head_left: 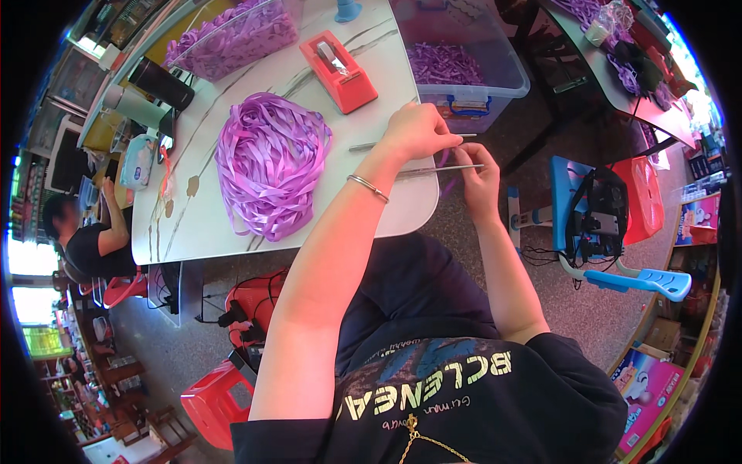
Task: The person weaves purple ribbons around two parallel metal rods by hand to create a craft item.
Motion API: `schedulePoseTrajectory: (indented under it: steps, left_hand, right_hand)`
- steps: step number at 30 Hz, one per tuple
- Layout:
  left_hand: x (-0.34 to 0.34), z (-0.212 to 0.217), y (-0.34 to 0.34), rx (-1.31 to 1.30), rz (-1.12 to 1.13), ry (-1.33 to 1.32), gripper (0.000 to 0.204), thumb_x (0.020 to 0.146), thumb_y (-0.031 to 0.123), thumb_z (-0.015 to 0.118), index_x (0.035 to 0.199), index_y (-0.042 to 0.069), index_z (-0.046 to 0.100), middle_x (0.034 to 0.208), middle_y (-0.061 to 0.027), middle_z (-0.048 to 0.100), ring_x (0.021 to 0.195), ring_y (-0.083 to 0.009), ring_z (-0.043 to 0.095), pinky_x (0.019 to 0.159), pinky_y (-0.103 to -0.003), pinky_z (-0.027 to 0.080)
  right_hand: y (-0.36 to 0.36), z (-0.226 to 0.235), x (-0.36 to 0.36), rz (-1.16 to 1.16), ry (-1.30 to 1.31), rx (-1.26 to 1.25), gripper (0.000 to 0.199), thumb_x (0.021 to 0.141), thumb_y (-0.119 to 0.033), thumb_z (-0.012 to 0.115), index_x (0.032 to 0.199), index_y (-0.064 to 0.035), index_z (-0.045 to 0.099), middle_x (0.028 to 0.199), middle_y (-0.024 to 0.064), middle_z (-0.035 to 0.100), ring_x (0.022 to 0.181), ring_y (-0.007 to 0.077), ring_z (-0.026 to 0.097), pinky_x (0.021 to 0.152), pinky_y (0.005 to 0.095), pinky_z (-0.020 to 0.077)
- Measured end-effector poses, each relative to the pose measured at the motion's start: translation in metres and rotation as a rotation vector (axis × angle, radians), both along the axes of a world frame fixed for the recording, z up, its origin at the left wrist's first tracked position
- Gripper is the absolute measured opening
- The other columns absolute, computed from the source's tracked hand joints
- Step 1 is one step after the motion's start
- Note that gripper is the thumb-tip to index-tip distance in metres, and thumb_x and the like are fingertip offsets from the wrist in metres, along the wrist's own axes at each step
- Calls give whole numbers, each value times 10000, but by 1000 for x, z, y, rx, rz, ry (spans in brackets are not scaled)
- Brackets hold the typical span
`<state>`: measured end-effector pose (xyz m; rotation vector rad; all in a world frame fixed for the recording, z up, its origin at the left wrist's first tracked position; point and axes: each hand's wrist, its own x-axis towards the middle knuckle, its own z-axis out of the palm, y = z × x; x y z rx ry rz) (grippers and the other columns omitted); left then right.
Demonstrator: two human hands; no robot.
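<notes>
My left hand (420, 133), with a silver bracelet at its wrist, reaches past the table's right edge, its fingertips pinched together. Just right of it, my right hand (479, 176) has its thumb and forefinger bent close together. Two slim metal rods (433, 168) jut out past the edge, one under the left fingers and one by the right fingers. A thin purple ribbon (444, 161) hangs between the hands; its upper end runs to the fingertips, which hide it. On the table left of my arm lies a big loose pile of purple ribbon (272, 166).
A red tape dispenser (340, 73) stands beyond the pile. A clear bin of purple ribbon (232, 39) is at the back left; a plastic tub (495, 81) stands beyond the right edge. A blue chair (568, 201) is at right. A person (97, 240) sits far left.
</notes>
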<state>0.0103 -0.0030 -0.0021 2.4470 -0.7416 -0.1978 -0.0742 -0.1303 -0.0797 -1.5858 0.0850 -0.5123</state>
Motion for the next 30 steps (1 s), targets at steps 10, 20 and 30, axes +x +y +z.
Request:
schedulePoseTrajectory:
  steps: [10,20,30]
  left_hand:
    - [7,-4,8,-129,-130,104,192,662,280,675,734,104,702,710,-85,652,720,-219,619,711,-314,472]
    - [7,3,10,-123,-180,176,194,655,243,656,762,87,701,696,-103,647,702,-213,618,691,-305,470]
    - [8,7,8,-64,-132,266,235,703,232,696,774,10,661,824,-95,575,782,-188,553,688,-299,429]
  right_hand:
    - [-14,-6,9,593,329,878,110,840,-164,563,894,-69,557,801,-23,555,720,64,512,654,198,399]
    - [-6,-10,1,654,368,981,176,851,-221,564,946,-73,566,826,-22,567,743,77,537,668,221,419]
    - [-5,14,-42,390,319,320,191,887,-209,516,918,-30,575,822,29,613,782,69,541,696,204,409]
